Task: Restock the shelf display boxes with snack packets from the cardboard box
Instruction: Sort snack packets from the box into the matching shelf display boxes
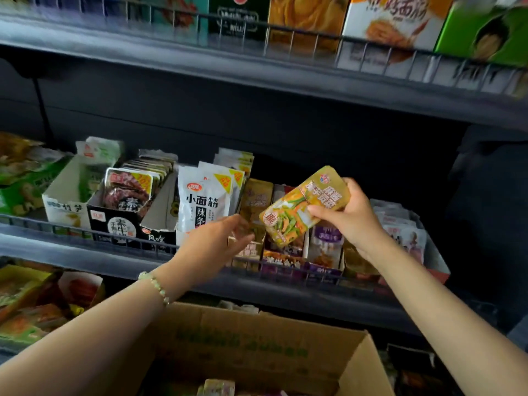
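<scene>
My right hand point(350, 215) grips a yellow snack packet point(303, 207) with green and orange vegetables printed on it, tilted in front of the middle shelf. Below it stand yellow-brown display boxes point(257, 201) holding similar packets. My left hand point(217, 244) reaches toward the front of that box, its fingers slightly bent near the packets; whether it touches them is unclear. An open cardboard box point(285, 355) sits below my arms, with a pale packet point(217, 387) showing inside.
White snack packets point(203, 201), a black display box point(120, 221) and a white open box point(68, 201) line the shelf's left part. Purple packets point(325, 247) stand to the right. A wire rail point(85, 232) runs along the shelf front. An upper shelf point(285, 72) carries larger boxes.
</scene>
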A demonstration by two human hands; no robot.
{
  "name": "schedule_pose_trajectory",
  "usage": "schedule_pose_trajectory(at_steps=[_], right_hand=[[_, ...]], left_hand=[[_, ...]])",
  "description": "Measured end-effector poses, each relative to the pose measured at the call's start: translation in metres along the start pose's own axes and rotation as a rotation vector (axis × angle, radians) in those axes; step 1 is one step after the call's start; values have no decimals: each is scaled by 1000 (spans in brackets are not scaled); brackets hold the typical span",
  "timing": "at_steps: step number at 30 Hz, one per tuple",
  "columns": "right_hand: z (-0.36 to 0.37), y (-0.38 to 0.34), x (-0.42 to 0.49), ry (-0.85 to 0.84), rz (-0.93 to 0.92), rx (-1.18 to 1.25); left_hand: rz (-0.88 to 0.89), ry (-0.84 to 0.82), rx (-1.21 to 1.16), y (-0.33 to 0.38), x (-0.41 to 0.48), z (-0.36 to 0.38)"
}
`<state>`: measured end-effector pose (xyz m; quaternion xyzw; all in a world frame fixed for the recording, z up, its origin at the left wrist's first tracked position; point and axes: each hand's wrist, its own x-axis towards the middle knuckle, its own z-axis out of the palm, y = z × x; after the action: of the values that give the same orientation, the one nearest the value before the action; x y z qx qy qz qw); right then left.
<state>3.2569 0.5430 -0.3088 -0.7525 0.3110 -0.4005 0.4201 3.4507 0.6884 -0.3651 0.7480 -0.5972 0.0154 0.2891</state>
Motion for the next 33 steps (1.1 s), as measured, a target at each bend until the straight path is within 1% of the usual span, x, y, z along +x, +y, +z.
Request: schedule_pose_trajectory(at_steps=[2,6,9,11,14,17,19,21,23,26,27,30,33], right_hand=[[10,-3,26,23,-60,-87],[45,1,69,-35,-121,-281],[74,8,93,-121,-173,-403],[91,20,105,-218,-181,-497],[109,40,113,-297,-174,-588],[110,46,115,-274,-200,-576],[108,49,117,-278,-225,-621],[108,51,120,-291,-259,-787],[110,51,119,-325,-222,-951],[112,48,116,-327,-161,-961],[112,48,115,-306,-183,-951],[102,46,105,-245,-337,-889],[83,35,77,-193,-396,-687]], left_hand=[[35,-12,98,-11,15,0],[60,-143,167,-24,33,7],[57,-158,120,-34,40,16],[53,-150,78,-38,45,20],[61,-152,-2,-43,49,24],[81,-149,-56,-45,51,23],[84,-150,-72,-46,51,23],[90,-157,-85,-47,52,24],[95,-158,-92,-47,52,24],[101,-146,-89,-47,51,24],[105,-137,-83,-47,51,24],[103,-103,-91,-43,45,25],[74,-18,-148,-33,28,29]])
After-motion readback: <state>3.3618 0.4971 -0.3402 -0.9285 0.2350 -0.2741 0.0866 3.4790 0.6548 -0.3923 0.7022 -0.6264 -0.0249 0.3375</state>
